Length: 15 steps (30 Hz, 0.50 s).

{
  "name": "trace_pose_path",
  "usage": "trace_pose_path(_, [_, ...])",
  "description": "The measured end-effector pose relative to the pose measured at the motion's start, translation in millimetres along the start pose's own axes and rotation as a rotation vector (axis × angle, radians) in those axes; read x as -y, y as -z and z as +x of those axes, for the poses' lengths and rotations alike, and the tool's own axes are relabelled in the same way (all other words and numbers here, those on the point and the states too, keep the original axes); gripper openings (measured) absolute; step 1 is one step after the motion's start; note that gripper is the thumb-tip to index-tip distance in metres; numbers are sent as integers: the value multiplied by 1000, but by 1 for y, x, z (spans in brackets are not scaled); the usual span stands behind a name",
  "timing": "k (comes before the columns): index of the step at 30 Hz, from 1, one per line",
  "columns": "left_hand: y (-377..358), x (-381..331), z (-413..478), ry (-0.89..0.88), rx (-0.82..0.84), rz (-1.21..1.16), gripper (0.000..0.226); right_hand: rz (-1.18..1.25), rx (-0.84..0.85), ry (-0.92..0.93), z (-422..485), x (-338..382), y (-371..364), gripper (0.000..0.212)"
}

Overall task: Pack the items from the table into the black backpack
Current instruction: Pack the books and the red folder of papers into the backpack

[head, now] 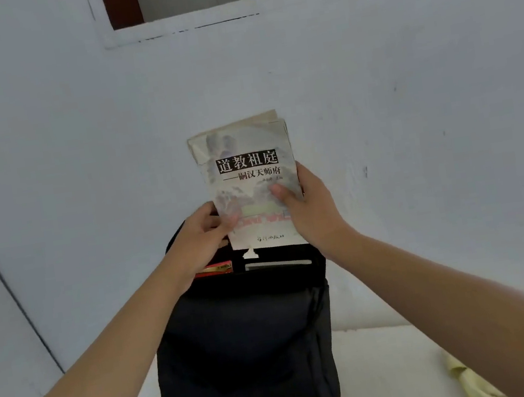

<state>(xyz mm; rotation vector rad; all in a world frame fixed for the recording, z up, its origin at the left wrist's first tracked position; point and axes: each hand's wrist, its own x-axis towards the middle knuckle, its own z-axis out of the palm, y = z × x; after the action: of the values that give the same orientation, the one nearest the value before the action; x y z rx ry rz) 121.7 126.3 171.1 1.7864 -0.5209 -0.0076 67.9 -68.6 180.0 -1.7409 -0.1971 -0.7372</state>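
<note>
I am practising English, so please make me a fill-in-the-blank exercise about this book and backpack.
1. The backpack on the white table is ____ in colour.
2. The left hand and the right hand hold the book above the backpack, whose top is ____.
3. A yellow cloth lies on the backpack's ____ side.
Missing words: black; open; right.

The left hand (203, 236) hides part of a red packet (217, 268) in the black backpack (242, 352), whose inside is too dark to make out. A pale yellow thing (464, 375) on the table (394, 358) is cut off by the right forearm and the lower edge. The small print low on the book (248, 180) is blurred.
</note>
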Motion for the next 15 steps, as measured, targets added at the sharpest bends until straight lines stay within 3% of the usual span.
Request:
trace_pose_path(3, [10,25,21,26,42,346,28,-89,-56,101,4,-9,-4,12])
trace_pose_path(7, [13,57,45,-71,248,793,32,-216,-11,144,11,-36,-16,5])
trace_pose_path(12, [-3,85,65,-170,462,996,42,-306,0,161,14,-69,-31,6])
trace_pose_path(15, [-12,105,72,-156,502,1081,43,-315,-26,163,14,-79,-33,24])
